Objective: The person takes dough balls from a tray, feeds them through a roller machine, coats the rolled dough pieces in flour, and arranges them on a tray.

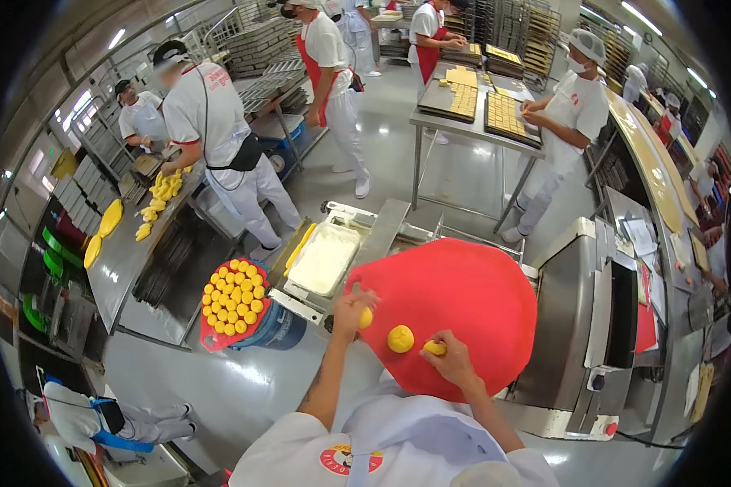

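A large red board lies in front of me. My right hand pinches a small yellow dough ball near the board's lower edge. A second, rounder dough ball rests on the board between my hands, untouched by either. At the board's left edge is my left hand, its fingers smeared by motion. Another dough ball shows right against that hand; whether it is gripped or only touched I cannot tell.
Left of the board stands a white tub of flour. Many dough balls fill a red tray on a blue barrel. A steel machine is at right. Co-workers stand at a dough table and a tray table.
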A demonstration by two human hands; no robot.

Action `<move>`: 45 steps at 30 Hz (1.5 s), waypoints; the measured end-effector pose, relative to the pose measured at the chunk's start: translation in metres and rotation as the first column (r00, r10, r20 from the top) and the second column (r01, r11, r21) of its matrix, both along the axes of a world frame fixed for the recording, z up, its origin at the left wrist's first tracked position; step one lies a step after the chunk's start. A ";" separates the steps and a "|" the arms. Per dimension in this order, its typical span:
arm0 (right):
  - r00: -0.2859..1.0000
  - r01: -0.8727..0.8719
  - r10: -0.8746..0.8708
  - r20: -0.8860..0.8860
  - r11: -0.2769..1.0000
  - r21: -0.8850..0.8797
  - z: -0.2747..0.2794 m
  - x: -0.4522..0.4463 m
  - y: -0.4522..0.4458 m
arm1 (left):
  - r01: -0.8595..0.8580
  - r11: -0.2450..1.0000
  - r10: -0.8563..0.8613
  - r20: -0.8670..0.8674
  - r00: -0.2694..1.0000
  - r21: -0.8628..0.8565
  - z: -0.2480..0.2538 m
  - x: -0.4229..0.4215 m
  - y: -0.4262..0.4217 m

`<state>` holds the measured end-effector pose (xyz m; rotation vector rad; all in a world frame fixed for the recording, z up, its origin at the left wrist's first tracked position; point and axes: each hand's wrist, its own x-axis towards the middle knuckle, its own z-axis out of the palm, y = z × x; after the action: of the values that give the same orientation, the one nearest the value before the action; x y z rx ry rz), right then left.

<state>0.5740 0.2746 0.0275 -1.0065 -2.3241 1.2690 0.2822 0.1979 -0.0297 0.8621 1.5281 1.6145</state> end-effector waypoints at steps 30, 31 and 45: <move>0.786 0.618 -0.515 -0.342 0.648 0.445 0.152 0.228 0.055 | 0.407 0.913 -0.402 -0.091 0.911 0.041 0.171 0.263 0.078; 0.859 0.472 -0.351 -0.372 0.823 0.314 0.162 0.209 0.034 | 0.463 0.884 -0.459 -0.073 0.886 0.069 0.170 0.279 0.086; 0.552 0.626 -0.815 0.174 0.543 0.559 0.171 0.305 0.070 | 0.609 0.790 -0.575 0.420 0.702 0.064 0.142 0.307 0.106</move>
<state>0.8788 0.3443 0.1982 -1.9366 -1.8589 0.1581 0.5891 0.3040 0.1121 0.7884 0.8671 1.1420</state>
